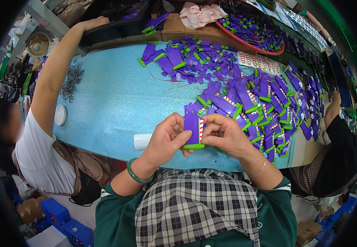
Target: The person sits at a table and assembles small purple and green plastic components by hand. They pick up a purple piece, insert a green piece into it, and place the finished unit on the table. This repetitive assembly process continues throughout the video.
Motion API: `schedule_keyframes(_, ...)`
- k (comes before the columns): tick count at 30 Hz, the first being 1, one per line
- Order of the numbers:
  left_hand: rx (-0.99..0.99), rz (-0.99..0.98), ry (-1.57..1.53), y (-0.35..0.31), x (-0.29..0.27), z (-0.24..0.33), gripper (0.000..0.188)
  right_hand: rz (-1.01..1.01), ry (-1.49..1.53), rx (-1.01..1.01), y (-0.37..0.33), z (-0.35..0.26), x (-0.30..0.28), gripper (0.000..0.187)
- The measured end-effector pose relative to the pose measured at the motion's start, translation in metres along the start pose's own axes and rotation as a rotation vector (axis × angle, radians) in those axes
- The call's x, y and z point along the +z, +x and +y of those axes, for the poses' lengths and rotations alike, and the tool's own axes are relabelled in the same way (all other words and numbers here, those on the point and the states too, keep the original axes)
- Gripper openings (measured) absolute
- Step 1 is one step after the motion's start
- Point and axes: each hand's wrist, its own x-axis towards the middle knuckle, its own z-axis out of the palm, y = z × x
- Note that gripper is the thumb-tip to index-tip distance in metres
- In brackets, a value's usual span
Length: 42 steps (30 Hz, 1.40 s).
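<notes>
A flat purple plastic piece [191, 123] with a green bar along its lower end stands upright between my hands, above the near edge of the blue table. My left hand [165, 138] is closed on its left side, thumb across the front. At its right edge runs a red-and-white striped sticker [201, 128]. The thumb and forefinger of my right hand [224, 133] close on that striped edge. Many similar purple-and-green pieces [250, 108], several with striped stickers, lie heaped just beyond and right of my right hand.
Purple parts [199, 57] spread along the far side, near a red basin [250, 43] of more. A sheet of striped stickers [259, 62] lies far right. At left are small dark metal parts [72, 82], a white lid [60, 115] and a co-worker's arm [55, 78] reaching toward a black crate [116, 31].
</notes>
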Motion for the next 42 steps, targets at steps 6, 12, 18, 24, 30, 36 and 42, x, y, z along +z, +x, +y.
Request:
schedule_keyframes(6,-0.044,-0.01,0.062,0.004,0.01,0.005,0.013,0.002,-0.048,0.09,0.002,0.008,-0.005,0.035)
schedule_keyframes(12,-0.187,-0.016,-0.065,0.025,0.019,0.001,0.014,0.276,0.164,-0.003,0.005,0.003,0.009,0.025)
schedule_keyframes(18,0.512,0.215,1.13,0.092,-0.029,0.014,0.008,0.524,0.344,-0.371,0.003,-0.014,-0.017,0.038)
schedule_keyframes(24,0.57,0.213,1.48,0.146,-0.042,0.035,0.007,0.353,0.108,-0.228,-0.018,0.003,-0.022,0.05)
schedule_keyframes(30,0.43,0.203,1.641,0.192,-0.029,0.039,0.013,0.25,-0.059,-0.255,-0.025,0.006,-0.016,0.048)
schedule_keyframes(36,0.219,0.226,1.816,0.218,-0.009,0.022,0.021,0.18,-0.247,-0.254,-0.029,0.005,-0.017,0.049)
schedule_keyframes(42,0.152,0.218,1.629,0.208,-0.018,0.025,0.013,0.206,-0.217,-0.251,-0.033,0.005,-0.027,0.047)
